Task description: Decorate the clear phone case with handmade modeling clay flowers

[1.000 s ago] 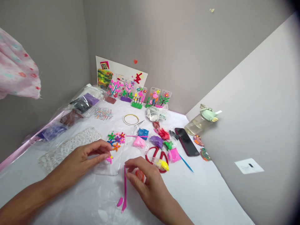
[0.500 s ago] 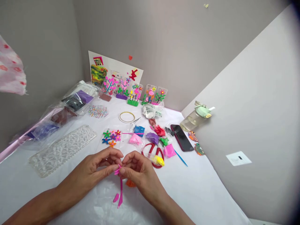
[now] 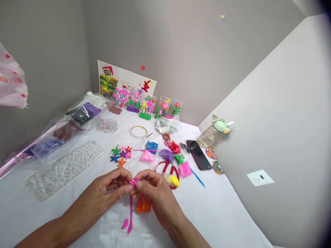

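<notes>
On my feed I see dark phone (image 3: pixel 199 155) right, green-lidded bottle (image 3: pixel 210 135) beside it, white wall plate (image 3: pixel 260 178) right, floral cloth (image 3: pixel 12 81) left.

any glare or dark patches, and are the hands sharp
Head view: upper right corner falls to black; pale glints on the plastic bags; left hand and right hand fairly sharp, the pink piece they hold too small for fine detail.

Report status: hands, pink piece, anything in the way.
Left hand and right hand pinching pink piece. Orange lump close by right hand. Nothing apparently blocking.
</notes>
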A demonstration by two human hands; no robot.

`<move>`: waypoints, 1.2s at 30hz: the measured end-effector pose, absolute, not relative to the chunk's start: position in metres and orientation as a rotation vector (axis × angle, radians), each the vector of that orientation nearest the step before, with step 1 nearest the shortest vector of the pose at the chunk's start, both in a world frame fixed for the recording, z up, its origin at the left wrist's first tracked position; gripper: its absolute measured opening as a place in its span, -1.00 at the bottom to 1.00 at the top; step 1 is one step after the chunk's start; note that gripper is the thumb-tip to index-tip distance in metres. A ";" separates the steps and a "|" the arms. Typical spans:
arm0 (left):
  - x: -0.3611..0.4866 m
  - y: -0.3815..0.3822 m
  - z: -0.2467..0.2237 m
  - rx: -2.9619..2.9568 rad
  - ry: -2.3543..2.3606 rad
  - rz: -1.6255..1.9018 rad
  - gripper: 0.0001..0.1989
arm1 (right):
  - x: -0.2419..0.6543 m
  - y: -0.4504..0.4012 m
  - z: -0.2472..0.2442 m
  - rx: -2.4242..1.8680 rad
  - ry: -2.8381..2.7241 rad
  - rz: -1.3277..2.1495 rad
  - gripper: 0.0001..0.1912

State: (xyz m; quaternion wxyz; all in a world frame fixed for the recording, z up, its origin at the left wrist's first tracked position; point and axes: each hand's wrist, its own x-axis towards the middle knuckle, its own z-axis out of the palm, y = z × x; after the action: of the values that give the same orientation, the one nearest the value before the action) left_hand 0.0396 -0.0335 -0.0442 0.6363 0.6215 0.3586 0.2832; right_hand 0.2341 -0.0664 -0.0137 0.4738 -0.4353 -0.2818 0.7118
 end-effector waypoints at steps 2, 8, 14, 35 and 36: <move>0.040 -0.035 -0.042 1.399 0.820 0.644 -0.79 | 0.234 -0.066 -0.013 -1.063 -0.698 1.742 -0.60; 0.039 -0.034 -0.047 1.386 0.841 0.628 -0.73 | 0.233 -0.067 -0.012 -1.075 -0.712 1.735 -0.62; 0.042 -0.035 -0.046 1.366 0.825 0.619 -0.66 | 0.232 -0.067 -0.013 -1.052 -0.713 1.750 -0.61; 0.053 -0.042 -0.043 1.417 0.873 0.759 -0.70 | 0.227 -0.067 -0.014 -1.059 -0.788 1.608 -0.55; 0.053 -0.042 -0.043 1.412 0.870 0.763 -0.70 | 0.227 -0.067 -0.014 -1.059 -0.800 1.608 -0.56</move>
State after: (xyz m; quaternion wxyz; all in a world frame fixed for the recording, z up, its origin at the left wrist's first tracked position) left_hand 0.0528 -0.0417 -0.0427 0.6114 0.6121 0.3771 0.3308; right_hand 0.2274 -0.0670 -0.0143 0.5040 -0.4385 -0.3315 0.6662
